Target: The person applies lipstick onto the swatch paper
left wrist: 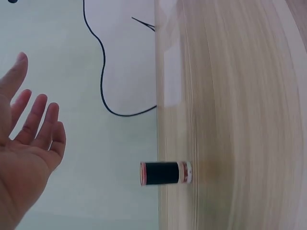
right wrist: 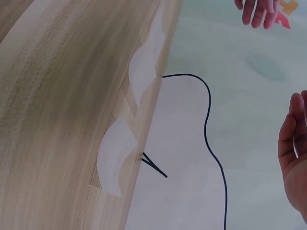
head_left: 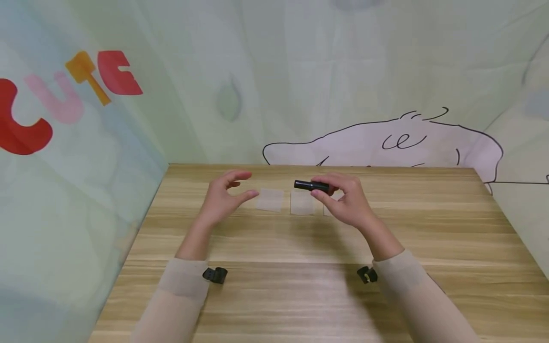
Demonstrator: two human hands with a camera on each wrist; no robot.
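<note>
My right hand [head_left: 345, 197] pinches a small black tube [head_left: 311, 186] with a thin shiny ring, between thumb and fingers above the table. Its narrower end points left. To the left, my left hand [head_left: 223, 197] is raised with thumb and fingers apart, holding nothing. Flat pale squares lie in a row under and between the hands: a left square [head_left: 269, 200], a middle square [head_left: 302, 203] and a right square [head_left: 327, 210] partly hidden by the right hand. In the left wrist view a short black cylinder [left wrist: 162, 173] with pinkish ends stands on the table.
The wood-grain table [head_left: 274, 300] meets a printed curtain [head_left: 206, 71] at its back and left edges. Black wrist devices, a left one [head_left: 215, 275] and a right one [head_left: 367, 275], sit at the sleeves.
</note>
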